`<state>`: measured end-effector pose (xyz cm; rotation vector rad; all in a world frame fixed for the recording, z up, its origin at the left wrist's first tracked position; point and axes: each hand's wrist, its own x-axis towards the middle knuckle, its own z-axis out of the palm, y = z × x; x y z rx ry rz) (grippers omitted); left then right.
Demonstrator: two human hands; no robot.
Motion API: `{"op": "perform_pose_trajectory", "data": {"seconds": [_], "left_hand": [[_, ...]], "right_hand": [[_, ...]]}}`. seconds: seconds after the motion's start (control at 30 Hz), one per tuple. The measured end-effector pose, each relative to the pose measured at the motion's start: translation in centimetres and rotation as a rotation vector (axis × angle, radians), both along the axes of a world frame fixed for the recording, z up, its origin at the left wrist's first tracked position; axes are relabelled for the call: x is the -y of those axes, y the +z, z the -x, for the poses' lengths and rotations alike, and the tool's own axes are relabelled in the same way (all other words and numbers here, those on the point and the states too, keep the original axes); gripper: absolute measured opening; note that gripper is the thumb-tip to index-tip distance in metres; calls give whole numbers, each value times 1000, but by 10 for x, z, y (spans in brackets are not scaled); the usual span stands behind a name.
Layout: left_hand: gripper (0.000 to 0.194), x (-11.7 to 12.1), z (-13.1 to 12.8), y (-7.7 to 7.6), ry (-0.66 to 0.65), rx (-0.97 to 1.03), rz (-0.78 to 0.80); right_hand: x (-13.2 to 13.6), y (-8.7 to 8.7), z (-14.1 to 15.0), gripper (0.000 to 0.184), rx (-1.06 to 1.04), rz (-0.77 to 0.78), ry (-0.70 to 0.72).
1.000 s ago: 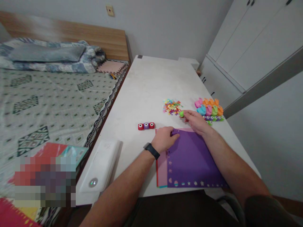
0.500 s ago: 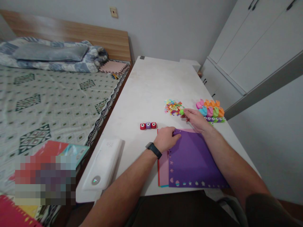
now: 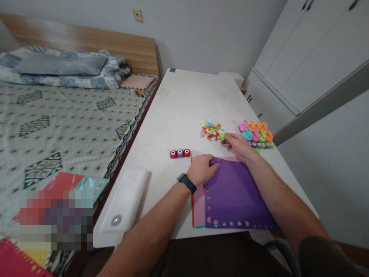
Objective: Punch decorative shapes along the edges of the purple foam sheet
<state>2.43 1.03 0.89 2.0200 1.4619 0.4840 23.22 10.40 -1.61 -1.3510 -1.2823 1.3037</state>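
Note:
My right hand (image 3: pixel 235 144) pinches a small bright green craft punch (image 3: pixel 222 136) at the near right edge of a pile of colourful paper confetti (image 3: pixel 211 130). At the top left corner of a purple sheet of paper (image 3: pixel 236 188), my left hand (image 3: pixel 201 169) is closed, with thumb and fingers on the sheet's edge; its fingertips are partly hidden. Shapes such as stars, flowers and a heart are punched along the sheet's left and bottom edges. Beneath it lies a pink sheet (image 3: pixel 198 209), with red and blue edges showing under that.
Three small punches (image 3: pixel 180 153) stand in a row left of my left hand. Larger coloured punches (image 3: pixel 255 134) and several small ones are grouped at the table's right edge. A white device (image 3: pixel 123 202) lies at the front left. A bed (image 3: pixel 72 115) adjoins the table (image 3: pixel 190 92).

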Motion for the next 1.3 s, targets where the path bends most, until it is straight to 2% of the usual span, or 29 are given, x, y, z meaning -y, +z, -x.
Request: {"op": "perform_pose_trajectory", "data": {"seconds": [0.3, 0.63, 1.07, 1.3], "left_hand": [[28, 0, 0, -2, 0, -14, -14], [28, -1, 1, 1, -7, -10, 1], [30, -1, 0, -1, -5, -43, 4], [28, -1, 1, -1, -6, -28, 6]], "right_hand": [[3, -1, -1, 42, -85, 11, 8], [-1, -6, -4, 44, -22, -7, -3], [5, 4, -10, 44, -21, -15, -35], [17, 22, -21, 43, 71, -130, -32]]}}
